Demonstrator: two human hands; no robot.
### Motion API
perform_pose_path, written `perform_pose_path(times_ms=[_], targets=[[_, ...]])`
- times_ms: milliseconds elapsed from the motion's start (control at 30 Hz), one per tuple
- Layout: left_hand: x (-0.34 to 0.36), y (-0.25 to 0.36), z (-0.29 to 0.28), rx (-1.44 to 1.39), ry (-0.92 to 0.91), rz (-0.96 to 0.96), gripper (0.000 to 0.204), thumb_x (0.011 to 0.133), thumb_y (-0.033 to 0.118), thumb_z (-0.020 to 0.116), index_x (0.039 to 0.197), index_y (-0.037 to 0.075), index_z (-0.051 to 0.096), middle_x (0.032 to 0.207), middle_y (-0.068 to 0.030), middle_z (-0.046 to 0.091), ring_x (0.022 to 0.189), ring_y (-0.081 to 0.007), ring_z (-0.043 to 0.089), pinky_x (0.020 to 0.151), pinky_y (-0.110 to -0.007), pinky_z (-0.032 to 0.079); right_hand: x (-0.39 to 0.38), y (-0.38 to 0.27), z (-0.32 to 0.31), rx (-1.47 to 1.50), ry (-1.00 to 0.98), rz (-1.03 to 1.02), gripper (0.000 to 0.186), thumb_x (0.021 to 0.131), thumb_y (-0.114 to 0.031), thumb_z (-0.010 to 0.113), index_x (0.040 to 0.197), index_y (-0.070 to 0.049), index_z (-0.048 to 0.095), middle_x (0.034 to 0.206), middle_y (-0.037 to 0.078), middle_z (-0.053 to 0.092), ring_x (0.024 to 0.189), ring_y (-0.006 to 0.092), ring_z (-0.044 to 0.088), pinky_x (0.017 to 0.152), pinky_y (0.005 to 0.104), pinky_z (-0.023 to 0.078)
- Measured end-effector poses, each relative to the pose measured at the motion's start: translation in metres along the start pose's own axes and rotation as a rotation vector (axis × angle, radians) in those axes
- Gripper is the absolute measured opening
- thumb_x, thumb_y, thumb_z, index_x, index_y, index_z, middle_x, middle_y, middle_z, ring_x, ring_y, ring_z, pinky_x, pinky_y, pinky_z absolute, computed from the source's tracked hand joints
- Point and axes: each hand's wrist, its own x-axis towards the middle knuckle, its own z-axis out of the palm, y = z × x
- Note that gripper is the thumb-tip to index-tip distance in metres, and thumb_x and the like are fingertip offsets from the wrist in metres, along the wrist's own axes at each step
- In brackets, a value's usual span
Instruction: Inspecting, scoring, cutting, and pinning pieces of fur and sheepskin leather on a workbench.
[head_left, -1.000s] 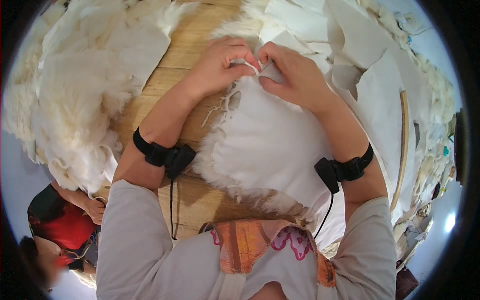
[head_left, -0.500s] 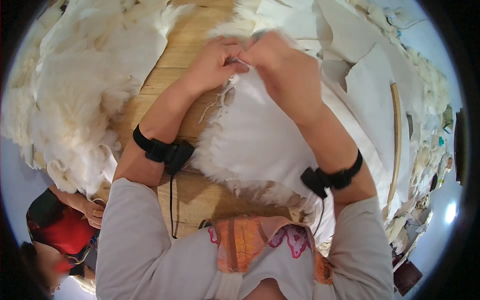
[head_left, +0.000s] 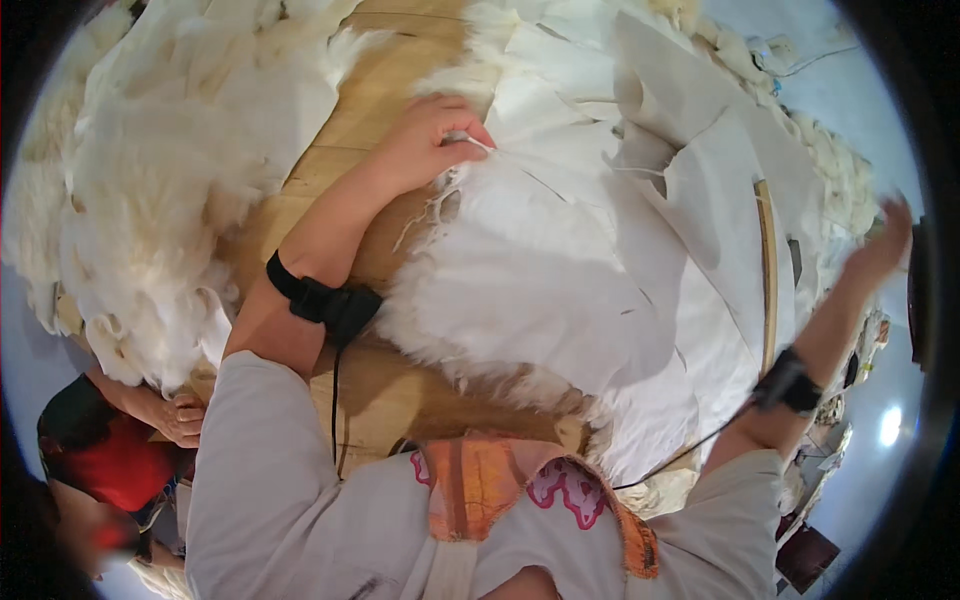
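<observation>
My left hand [head_left: 440, 140] is closed, thumb and fingers pinching the upper left edge of a white sheepskin [head_left: 540, 270]. The skin lies with its smooth side up, and wool fringes its left and lower edges. Thin, ragged strips [head_left: 430, 212] dangle from the edge just below my left hand. Far out to the right, past the hides, my right hand [head_left: 888, 240] is raised at the end of a stretched arm. Motion smears its fingers, so what they hold, if anything, cannot be made out.
Woolly pelts [head_left: 170, 170] are heaped on the left of the wooden table [head_left: 400, 60]. More white hides [head_left: 720, 190] overlap at the right, with a narrow wooden stick [head_left: 767, 280] on them. A co-worker's hand [head_left: 182, 418] is at the lower left. Black cables run from my arm straps [head_left: 340, 312].
My right hand has swung from beside my left hand far out to the right. My left hand keeps its pinch on the sheepskin's edge, with little movement.
</observation>
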Motion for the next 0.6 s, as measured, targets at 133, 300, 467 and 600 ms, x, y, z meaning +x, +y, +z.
perform_pose_path(times_ms=[133,300,467,600], targets=[[0.0,0.001,-0.001,-0.018,-0.022,-0.028,0.013,0.083,0.017,0.076,0.091,0.008,0.072,0.09,-0.0061,0.062,0.092,-0.0237,0.059,0.084,-0.034,0.045,-0.209,-0.076,0.144,0.242,-0.955,-0.106,0.027,0.093,-0.011,0.065,0.12,-0.009,0.068,0.103,0.001,0.066,0.093,0.0128,0.056,0.093,0.0323,0.044],[0.0,0.005,-0.003,-0.003,-0.006,0.0,0.012,0.084,0.016,0.076,0.092,0.009,0.073,0.09,-0.0052,0.063,0.093,-0.0234,0.059,0.085,-0.034,0.045,-0.264,-0.156,0.207,0.221,-1.006,-0.34,0.018,0.085,-0.009,0.076,0.103,-0.01,0.071,0.087,0.006,0.065,0.08,0.0241,0.059,0.086,0.0371,0.046],[-0.004,0.01,-0.003,0.013,0.018,-0.049,0.011,0.084,0.017,0.076,0.091,0.009,0.072,0.09,-0.0046,0.063,0.095,-0.0231,0.059,0.086,-0.034,0.045,-0.222,-0.162,0.203,0.31,-0.853,-0.095,0.009,0.091,-0.01,0.07,0.098,-0.005,0.068,0.089,0.007,0.066,0.081,0.0213,0.062,0.073,0.0314,0.051],[-0.002,0.011,-0.004,0.021,0.008,-0.035,0.012,0.084,0.02,0.075,0.09,0.011,0.072,0.091,-0.0041,0.063,0.097,-0.0242,0.058,0.091,-0.036,0.042,-0.201,-0.135,0.192,0.187,-0.686,0.202,0.009,0.097,-0.012,0.067,0.099,-0.004,0.067,0.088,0.004,0.066,0.075,0.0151,0.06,0.071,0.0286,0.05]])
